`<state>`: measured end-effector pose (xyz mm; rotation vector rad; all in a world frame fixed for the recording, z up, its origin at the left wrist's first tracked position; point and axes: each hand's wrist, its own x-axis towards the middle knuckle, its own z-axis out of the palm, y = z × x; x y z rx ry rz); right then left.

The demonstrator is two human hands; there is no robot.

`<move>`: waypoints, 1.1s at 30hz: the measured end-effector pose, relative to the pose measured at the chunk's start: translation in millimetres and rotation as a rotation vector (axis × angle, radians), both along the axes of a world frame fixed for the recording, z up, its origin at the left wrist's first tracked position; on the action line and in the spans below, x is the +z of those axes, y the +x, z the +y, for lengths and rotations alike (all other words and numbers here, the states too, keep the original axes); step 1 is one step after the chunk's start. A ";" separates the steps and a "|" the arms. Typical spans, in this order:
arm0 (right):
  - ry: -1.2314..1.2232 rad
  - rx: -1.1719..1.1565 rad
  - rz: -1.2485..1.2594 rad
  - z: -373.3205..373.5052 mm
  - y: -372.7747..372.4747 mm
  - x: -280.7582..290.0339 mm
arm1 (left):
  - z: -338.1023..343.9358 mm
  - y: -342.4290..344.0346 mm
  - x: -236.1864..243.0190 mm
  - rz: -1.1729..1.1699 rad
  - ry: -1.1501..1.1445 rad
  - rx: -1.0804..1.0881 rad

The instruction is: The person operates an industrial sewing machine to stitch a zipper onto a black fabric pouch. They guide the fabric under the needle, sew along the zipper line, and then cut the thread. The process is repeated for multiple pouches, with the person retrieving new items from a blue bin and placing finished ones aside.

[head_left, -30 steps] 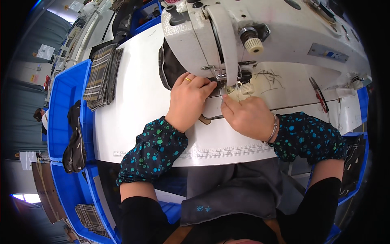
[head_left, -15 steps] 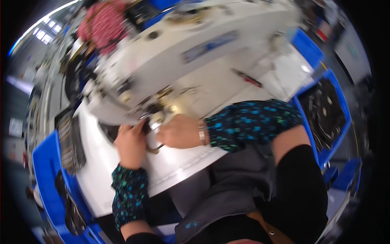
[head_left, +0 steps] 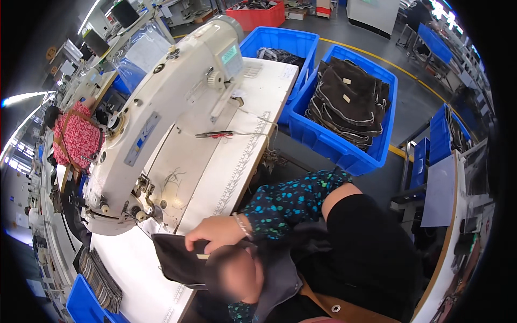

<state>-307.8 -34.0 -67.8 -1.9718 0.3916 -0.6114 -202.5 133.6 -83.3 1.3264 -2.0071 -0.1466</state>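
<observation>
A flat dark brown fabric piece (head_left: 175, 258) with pale edging and a small cream tag lies over the front edge of the white sewing table (head_left: 116, 258). My right hand (head_left: 218, 232) is closed on its upper edge, the fingers bent over the cloth. My left hand (head_left: 237, 272) is at the piece's near right end, close to my body. Blur covers its fingers, so their grip is unclear. Left of and beyond my hands stands a white sewing machine (head_left: 177, 81), its needle area (head_left: 148, 207) apart from the cloth.
A black-and-red pointed hand tool (head_left: 214, 134) and loose threads lie on the table. A blue bin (head_left: 385, 126) at the right holds stacked dark fabric pieces. Striped cloth (head_left: 99, 277) is at the left, beside another blue bin (head_left: 81, 301). A person in red (head_left: 78, 137) sits beyond the machine.
Both hands have come away from the machine's needle area toward my body, with the dark fabric piece. The view has swung right, showing more of the bins and floor.
</observation>
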 end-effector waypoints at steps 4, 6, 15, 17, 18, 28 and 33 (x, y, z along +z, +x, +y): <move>-0.077 0.026 -0.013 -3.8 -80.3 32.9 | -1.4 5.4 12.7 0.042 -0.033 -0.133; -0.124 0.019 0.054 -16.5 -145.7 69.8 | -3.0 17.3 13.2 0.041 -0.065 -0.080; -0.034 -1.039 0.590 -17.9 -473.9 120.1 | -4.6 54.5 -11.7 -0.021 -0.130 0.321; -0.188 -1.177 0.613 -30.5 -510.2 60.8 | -7.1 56.1 -12.9 -0.073 -0.168 0.358; -0.300 -1.249 0.728 -36.9 -522.1 18.9 | -9.1 55.5 -9.8 -0.115 -0.190 0.354; -0.241 -1.250 0.592 -60.5 -543.7 -129.0 | -27.4 82.0 16.7 -0.048 0.071 0.434; -0.647 -1.478 0.698 -69.6 -579.4 -77.3 | -14.3 175.6 31.4 0.049 0.007 0.514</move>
